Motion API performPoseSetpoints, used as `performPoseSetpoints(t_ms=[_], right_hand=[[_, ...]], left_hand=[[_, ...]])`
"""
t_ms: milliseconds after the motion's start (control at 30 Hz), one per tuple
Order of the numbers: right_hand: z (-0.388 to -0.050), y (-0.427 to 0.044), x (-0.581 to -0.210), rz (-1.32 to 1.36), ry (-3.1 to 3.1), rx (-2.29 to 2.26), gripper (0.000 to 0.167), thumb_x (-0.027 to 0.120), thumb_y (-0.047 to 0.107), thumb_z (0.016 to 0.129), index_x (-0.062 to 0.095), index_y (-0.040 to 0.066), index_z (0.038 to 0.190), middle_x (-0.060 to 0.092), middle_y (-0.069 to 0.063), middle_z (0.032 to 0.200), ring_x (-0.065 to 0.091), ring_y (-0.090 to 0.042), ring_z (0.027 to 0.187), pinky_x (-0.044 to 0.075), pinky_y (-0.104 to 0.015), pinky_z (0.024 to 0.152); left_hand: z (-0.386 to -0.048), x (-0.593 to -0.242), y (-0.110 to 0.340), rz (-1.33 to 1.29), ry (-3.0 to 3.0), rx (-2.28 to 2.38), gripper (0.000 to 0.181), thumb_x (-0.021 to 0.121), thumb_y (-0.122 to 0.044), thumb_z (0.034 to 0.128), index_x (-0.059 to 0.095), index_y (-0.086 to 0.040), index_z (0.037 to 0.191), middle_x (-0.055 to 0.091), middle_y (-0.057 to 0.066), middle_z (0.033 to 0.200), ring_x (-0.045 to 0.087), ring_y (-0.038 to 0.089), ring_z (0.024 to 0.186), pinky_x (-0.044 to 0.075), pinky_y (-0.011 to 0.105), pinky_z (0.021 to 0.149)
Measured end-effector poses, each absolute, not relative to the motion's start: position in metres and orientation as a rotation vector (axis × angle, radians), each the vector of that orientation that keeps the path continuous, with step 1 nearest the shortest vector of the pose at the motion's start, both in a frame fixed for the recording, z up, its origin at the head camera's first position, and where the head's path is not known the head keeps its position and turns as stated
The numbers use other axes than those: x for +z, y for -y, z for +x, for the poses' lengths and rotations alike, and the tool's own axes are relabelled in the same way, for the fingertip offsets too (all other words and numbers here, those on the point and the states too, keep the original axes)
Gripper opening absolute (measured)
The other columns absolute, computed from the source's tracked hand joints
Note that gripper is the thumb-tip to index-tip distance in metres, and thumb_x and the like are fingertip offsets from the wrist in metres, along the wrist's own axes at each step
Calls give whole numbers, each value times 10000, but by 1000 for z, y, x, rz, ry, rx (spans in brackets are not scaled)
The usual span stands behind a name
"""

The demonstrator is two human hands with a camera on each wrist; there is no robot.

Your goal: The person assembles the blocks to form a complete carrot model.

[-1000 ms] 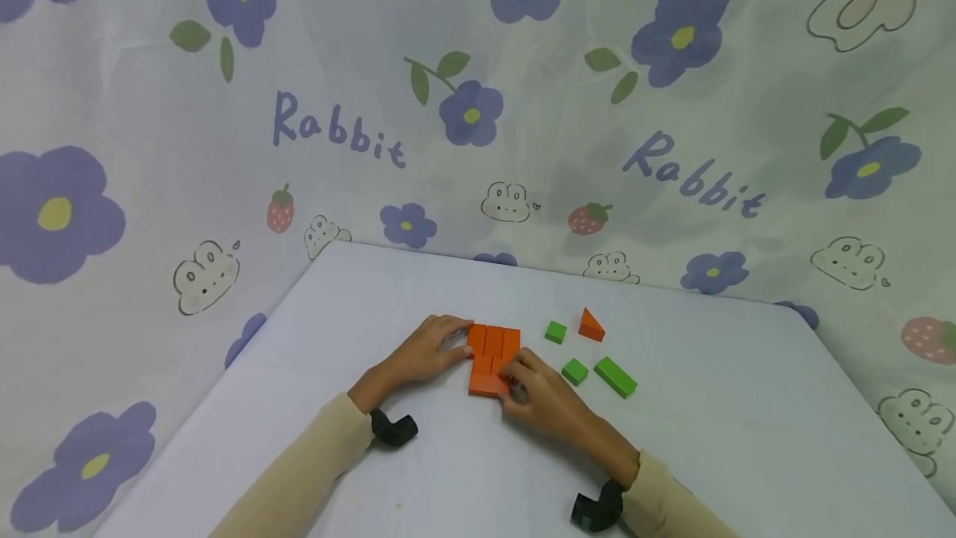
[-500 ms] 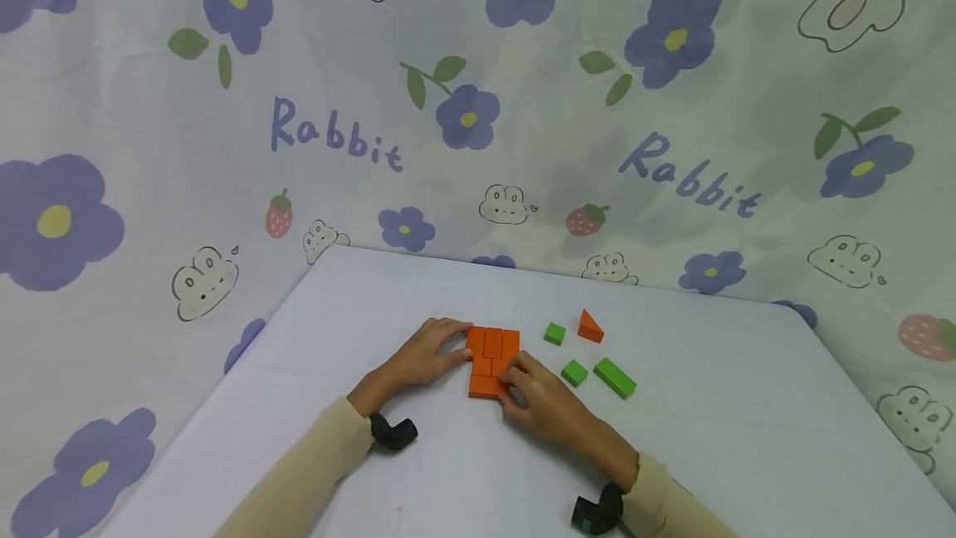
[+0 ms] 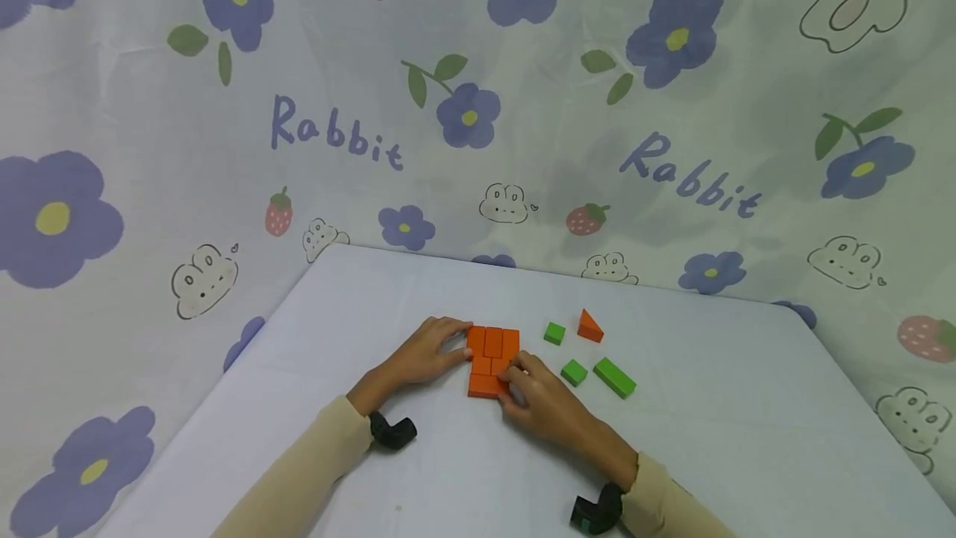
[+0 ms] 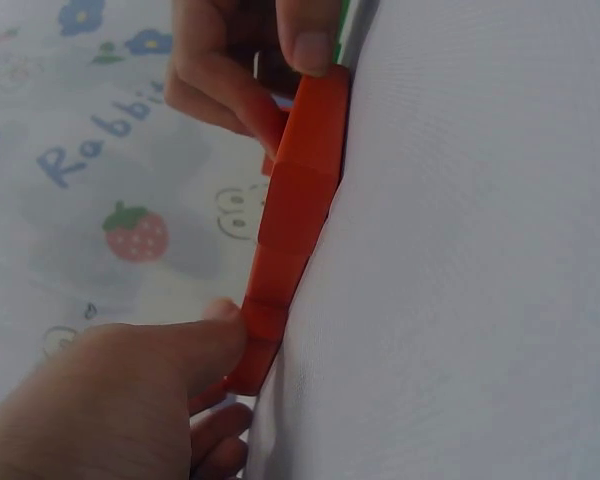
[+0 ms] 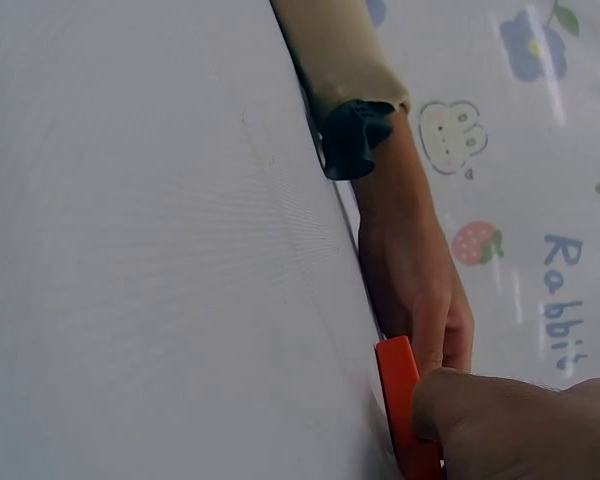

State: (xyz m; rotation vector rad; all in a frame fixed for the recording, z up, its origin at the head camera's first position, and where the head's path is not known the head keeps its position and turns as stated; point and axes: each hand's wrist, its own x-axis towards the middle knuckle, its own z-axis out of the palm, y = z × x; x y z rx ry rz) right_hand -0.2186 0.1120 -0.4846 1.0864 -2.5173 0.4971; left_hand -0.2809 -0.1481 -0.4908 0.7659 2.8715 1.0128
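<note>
Several orange building blocks (image 3: 493, 343) lie flat on the white table, fitted edge to edge into one slab. Upright oblongs make its far row, smaller pieces the middle, and a long orange block (image 3: 484, 386) the near edge. At the slab's left side is my left hand (image 3: 420, 353), its thumb and extended fingers touching the far-left block. My right hand (image 3: 548, 397) has curled fingers and pinches the near-right part of the slab, hiding that corner. In the left wrist view the left thumb (image 4: 205, 340) presses the slab's side (image 4: 290, 220). The right wrist view shows the long block's end (image 5: 400, 390) beside the right hand.
Right of the slab lie two small green blocks (image 3: 554, 333), a long green block (image 3: 616, 378) and an orange triangular block (image 3: 590, 326). The white table (image 3: 717, 405) ends at a printed cloth backdrop (image 3: 538, 123). Both wrists carry black camera mounts (image 3: 597, 513).
The head view has shifted slightly. Both hands keep their places at the slab; the long near block appears to sit a little closer against the middle row than a second ago.
</note>
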Motion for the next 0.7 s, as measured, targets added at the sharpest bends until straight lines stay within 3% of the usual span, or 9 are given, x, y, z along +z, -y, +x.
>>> performPoseSetpoints(t_ms=[700], right_hand=[[-218,-113,-481,1081,2546,577,260,743,244,895,703,117,1119,543,49,1006,497,-45,867,509,-152,742]], left_hand=[[-281,-490,147,769,-2875,1019,560,640,-429,966,526,-178,1454,544,40,1463,451,272,1349,383,518,1140]])
